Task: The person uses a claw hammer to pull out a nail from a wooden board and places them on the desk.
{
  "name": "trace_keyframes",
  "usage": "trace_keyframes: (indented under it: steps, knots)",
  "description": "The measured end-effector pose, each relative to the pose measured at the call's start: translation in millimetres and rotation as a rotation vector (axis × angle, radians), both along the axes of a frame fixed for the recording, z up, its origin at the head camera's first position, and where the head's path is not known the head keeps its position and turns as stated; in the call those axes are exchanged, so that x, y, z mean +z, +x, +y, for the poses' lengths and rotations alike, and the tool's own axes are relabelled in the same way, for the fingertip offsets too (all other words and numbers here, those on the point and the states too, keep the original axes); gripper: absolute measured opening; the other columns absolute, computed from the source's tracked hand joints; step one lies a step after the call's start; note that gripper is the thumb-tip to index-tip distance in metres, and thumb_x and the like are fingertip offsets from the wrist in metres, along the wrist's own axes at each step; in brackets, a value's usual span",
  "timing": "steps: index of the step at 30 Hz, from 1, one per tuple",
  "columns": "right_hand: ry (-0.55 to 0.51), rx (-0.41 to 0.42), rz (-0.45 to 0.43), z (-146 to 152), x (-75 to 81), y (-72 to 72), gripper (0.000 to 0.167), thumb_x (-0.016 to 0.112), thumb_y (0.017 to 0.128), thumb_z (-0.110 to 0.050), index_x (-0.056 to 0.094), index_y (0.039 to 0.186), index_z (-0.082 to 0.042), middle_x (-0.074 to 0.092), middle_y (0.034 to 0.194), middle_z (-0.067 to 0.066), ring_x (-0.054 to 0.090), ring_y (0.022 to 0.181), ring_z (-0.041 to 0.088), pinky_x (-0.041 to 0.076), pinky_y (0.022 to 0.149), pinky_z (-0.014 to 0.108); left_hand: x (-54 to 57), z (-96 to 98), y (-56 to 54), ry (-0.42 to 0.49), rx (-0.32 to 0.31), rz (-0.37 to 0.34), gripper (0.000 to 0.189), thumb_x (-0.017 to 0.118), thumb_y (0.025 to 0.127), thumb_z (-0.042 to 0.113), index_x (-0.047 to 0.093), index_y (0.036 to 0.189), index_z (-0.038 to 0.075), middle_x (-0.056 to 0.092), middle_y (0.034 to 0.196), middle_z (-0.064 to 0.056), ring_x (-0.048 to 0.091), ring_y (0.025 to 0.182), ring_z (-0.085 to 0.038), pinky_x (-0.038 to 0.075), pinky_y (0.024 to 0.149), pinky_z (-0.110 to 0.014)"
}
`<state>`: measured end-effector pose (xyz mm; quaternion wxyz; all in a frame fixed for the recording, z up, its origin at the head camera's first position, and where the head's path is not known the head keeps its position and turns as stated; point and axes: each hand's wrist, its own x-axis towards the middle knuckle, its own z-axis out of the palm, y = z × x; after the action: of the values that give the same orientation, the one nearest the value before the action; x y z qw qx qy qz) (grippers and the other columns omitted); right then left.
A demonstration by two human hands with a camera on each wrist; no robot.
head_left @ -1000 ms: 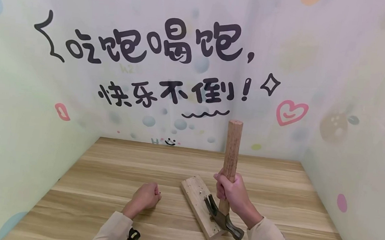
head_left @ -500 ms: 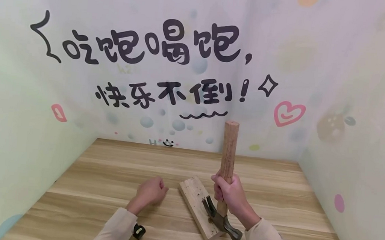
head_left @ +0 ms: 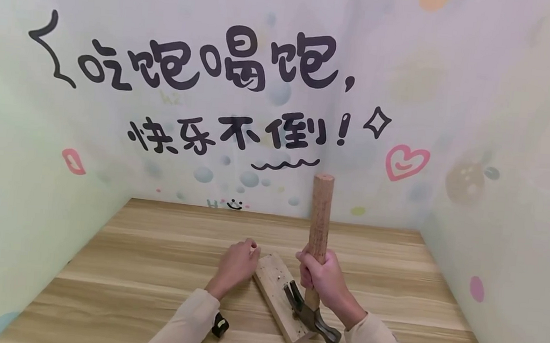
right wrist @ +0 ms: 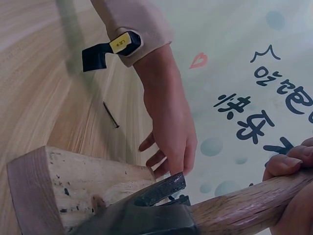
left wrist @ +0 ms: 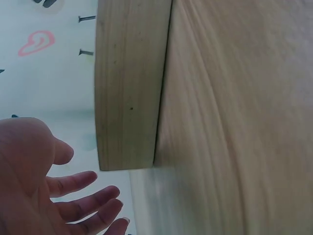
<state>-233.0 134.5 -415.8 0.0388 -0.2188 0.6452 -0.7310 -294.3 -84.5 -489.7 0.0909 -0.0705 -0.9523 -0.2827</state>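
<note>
In the head view my right hand [head_left: 327,278] grips the wooden handle of a claw hammer [head_left: 320,218], handle up and head down. Its forked claw lies over a wooden block [head_left: 268,281] that sits at a slant on the table. My left hand [head_left: 237,265] is at the block's far left end. In the left wrist view its fingers [left wrist: 88,205] are spread and loosely bent, holding nothing, a little apart from the block. Two nails [left wrist: 86,52] stick out of one face of the block there. Whether the claw touches a nail is hidden.
In the right wrist view a loose nail [right wrist: 111,115] lies on the wood-grain table [head_left: 178,234] beside the block. Printed curtain-like walls [head_left: 196,181] rise at the back and both sides. Black wrist cameras [head_left: 220,325] sit on both sleeves.
My left hand has moved right and away from me, from bare table to the block's far end, and its curled fingers have loosened. The right hand, hammer and block stay in place.
</note>
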Motion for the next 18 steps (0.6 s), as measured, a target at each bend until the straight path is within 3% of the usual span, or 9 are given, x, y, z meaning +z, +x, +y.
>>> trace_keyframes:
  steps: [8, 18]
  knots:
    - [0.039, -0.055, -0.045, -3.3, 2.9, -0.5, 0.027, 0.054, 0.097, -0.010, 0.042, 0.075, 0.000, 0.039, 0.049, -0.003, 0.034, 0.042, 0.010, 0.031, 0.043, 0.024, -8.4, 19.4, -5.2, -0.042, -0.027, -0.010, 0.031, 0.046, 0.105, 0.028, 0.064, 0.113, 0.005, 0.064, 0.086, -0.010, 0.056, 0.070, -0.020, 0.046, 0.059, -0.034]
    - [0.083, -0.130, -0.122, -10.3, 5.9, -5.5, 0.032, 0.055, 0.095, -0.011, 0.043, 0.066, -0.004, 0.039, 0.046, -0.004, 0.034, 0.040, 0.010, 0.032, 0.042, 0.024, -17.1, 33.5, -8.1, -0.124, -0.027, -0.028, 0.035, 0.042, 0.107, 0.029, 0.065, 0.112, 0.003, 0.066, 0.095, -0.016, 0.065, 0.087, -0.032, 0.052, 0.067, -0.043]
